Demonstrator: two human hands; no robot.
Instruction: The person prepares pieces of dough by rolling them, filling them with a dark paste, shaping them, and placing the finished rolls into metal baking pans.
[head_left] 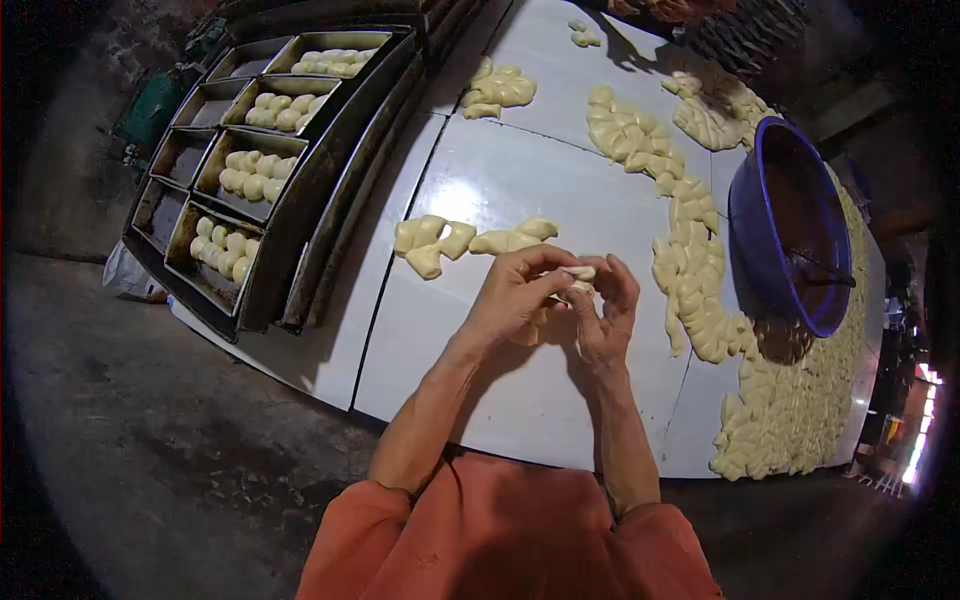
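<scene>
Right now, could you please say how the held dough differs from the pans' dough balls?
The held dough is partly hidden between the left hand and right hand; the dough balls lie uncovered. The held dough is gripped; the dough balls rest in the pans. Both look pale.

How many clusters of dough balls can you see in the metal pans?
4, all in the right column of the pan set: top cluster, second cluster, third cluster and bottom cluster. Others may be hidden from view.
</scene>
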